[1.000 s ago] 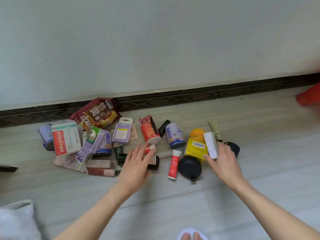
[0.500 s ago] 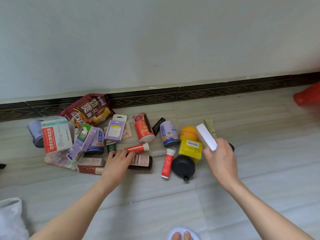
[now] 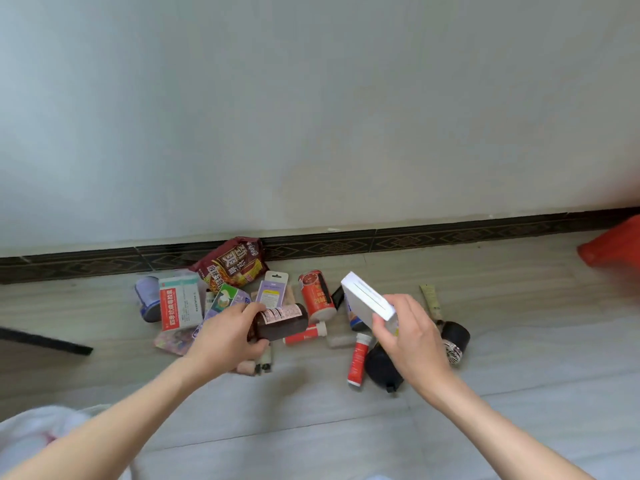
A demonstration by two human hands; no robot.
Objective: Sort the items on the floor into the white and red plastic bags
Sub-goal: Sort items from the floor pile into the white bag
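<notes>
The person was in the picking step of the sorting, with one item lifted in each hand and neither yet carried to a bag. The left hand (image 3: 227, 336) had its fingers and thumb curled round a dark brown bottle (image 3: 280, 322), a smooth cylinder with a paper label, held on its side just above the pile. The right hand (image 3: 410, 336) pinched a flat white box (image 3: 369, 301) by its near end; the box looked like stiff, matte cardboard with sharp edges and was tilted up to the far left.

The white bag (image 3: 38, 431) lay at the near left corner, soft and crumpled, and only a part of it was visible. The red bag (image 3: 613, 249) was at the far right edge, thin and shiny, also cut by the frame. The remaining items stayed in a heap on the pale tiled floor (image 3: 311, 427) near the wall: a crinkled noodle packet (image 3: 230, 263), a red can (image 3: 317, 296), a red tube (image 3: 358, 360) with a white cap and a round black lid (image 3: 382, 370).

The next move probably called for each hand to swing outward to a bag. Which bag suited each item could not be told, and both bag mouths were out of view.
</notes>
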